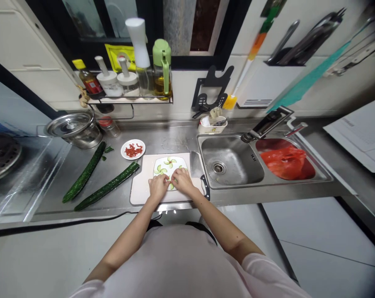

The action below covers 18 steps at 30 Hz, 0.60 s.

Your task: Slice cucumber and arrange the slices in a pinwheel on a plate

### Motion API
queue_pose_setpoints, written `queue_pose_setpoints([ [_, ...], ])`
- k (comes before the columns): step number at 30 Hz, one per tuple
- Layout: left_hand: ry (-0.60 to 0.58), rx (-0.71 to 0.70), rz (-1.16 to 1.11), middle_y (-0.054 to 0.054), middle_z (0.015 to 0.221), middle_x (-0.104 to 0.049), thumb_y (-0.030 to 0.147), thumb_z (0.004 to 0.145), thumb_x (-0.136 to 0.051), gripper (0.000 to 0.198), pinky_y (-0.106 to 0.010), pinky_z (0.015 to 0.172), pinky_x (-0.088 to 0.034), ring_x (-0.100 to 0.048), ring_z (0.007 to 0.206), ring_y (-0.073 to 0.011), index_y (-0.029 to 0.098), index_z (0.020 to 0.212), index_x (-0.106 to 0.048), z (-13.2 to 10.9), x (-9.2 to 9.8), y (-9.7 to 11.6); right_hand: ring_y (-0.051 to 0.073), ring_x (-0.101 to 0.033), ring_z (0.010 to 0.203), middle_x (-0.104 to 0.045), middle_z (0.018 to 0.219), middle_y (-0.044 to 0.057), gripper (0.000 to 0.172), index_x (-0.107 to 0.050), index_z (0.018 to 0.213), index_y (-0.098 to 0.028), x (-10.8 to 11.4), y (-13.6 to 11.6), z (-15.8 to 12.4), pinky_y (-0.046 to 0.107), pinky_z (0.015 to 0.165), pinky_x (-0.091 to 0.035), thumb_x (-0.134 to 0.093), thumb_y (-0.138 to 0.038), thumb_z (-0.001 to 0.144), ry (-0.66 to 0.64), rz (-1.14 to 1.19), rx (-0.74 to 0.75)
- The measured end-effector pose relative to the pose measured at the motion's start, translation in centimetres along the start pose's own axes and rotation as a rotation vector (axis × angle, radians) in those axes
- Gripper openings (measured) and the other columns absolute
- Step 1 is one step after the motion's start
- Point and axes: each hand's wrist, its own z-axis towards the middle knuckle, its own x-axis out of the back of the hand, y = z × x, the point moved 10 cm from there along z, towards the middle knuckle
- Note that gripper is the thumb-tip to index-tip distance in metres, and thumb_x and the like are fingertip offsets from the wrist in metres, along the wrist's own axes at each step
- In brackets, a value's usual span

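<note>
A white squarish plate (163,161) lies on a pale cutting board (140,188). Thin cucumber slices (160,169) are set on it in curved, petal-like clusters, some with small red bits at the middle. My left hand (159,186) and my right hand (182,181) meet over the plate's near part, fingertips pinched close together by a cluster of slices. Whatever the fingertips hold is too small to make out, and the hands hide part of the plate. Along the board's right side rests a kitchen knife (197,164), blade pointing away, its dark handle near my right wrist.
Left of the board lie two whole cucumbers (108,187) (85,174). Behind them are a small plate of red pieces (133,149) and a lidded steel pot (78,132). To the right, a sink (232,159) adjoins a basin holding a red plastic bag (283,161). Bottles (162,70) line a wall rack.
</note>
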Motion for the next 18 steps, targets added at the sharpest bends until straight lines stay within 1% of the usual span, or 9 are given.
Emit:
queue_pose_setpoints([
  [2, 0.004, 0.006, -0.012, -0.002, 0.087, -0.068, 0.032, 0.084, -0.059, 0.013, -0.035, 0.084, -0.033, -0.059, 0.095, -0.0229, 0.024, 0.093, -0.065, 0.0, 0.2, 0.0, 0.022, -0.042, 0.101, -0.056, 0.099, 0.006, 0.010, -0.066, 0.083, -0.019, 0.1, 0.1, 0.0, 0.035, 0.089, -0.030, -0.058, -0.025, 0.085, 0.003, 0.010, -0.003],
  [4, 0.023, 0.021, -0.046, -0.002, 0.087, -0.069, 0.031, 0.085, -0.057, 0.015, -0.035, 0.083, -0.033, -0.059, 0.095, -0.0228, 0.024, 0.094, -0.065, -0.1, 0.6, -0.3, 0.022, -0.042, 0.102, -0.057, 0.100, 0.005, 0.011, -0.066, 0.085, -0.020, 0.6, 0.5, 0.0, 0.035, 0.089, -0.031, -0.057, -0.026, 0.086, 0.029, 0.032, -0.021],
  [9, 0.136, 0.082, -0.181, -0.003, 0.087, -0.069, 0.032, 0.087, -0.052, 0.020, -0.034, 0.085, -0.034, -0.060, 0.095, -0.0217, 0.023, 0.098, -0.065, -0.8, 2.9, -2.0, 0.021, -0.044, 0.100, -0.059, 0.099, 0.005, 0.015, -0.065, 0.084, -0.020, 3.9, 2.6, -0.6, 0.033, 0.087, -0.033, -0.053, -0.028, 0.088, 0.183, 0.097, -0.119],
  [11, 0.178, 0.097, -0.223, -0.002, 0.085, -0.068, 0.032, 0.087, -0.052, 0.020, -0.033, 0.085, -0.035, -0.061, 0.093, -0.0208, 0.023, 0.098, -0.066, -1.3, 3.7, -2.7, 0.021, -0.045, 0.098, -0.060, 0.098, 0.005, 0.016, -0.065, 0.084, -0.020, 5.2, 3.3, -1.0, 0.032, 0.086, -0.034, -0.051, -0.028, 0.089, 0.245, 0.129, -0.137],
  [14, 0.203, 0.109, -0.260, -0.001, 0.082, -0.068, 0.032, 0.086, -0.053, 0.019, -0.032, 0.084, -0.036, -0.061, 0.090, -0.0198, 0.023, 0.096, -0.066, -1.8, 4.1, -3.3, 0.021, -0.047, 0.097, -0.061, 0.094, 0.006, 0.018, -0.065, 0.083, -0.020, 6.5, 4.1, -1.6, 0.032, 0.086, -0.036, -0.050, -0.027, 0.088, 0.306, 0.172, -0.140],
  [18, 0.221, 0.108, -0.272, -0.001, 0.082, -0.068, 0.032, 0.085, -0.053, 0.019, -0.032, 0.083, -0.037, -0.061, 0.087, -0.0191, 0.023, 0.094, -0.067, -2.1, 4.3, -3.5, 0.021, -0.049, 0.093, -0.063, 0.090, 0.005, 0.017, -0.065, 0.080, -0.021, 7.3, 4.4, -1.8, 0.033, 0.086, -0.037, -0.051, -0.027, 0.087, 0.329, 0.211, -0.127],
])
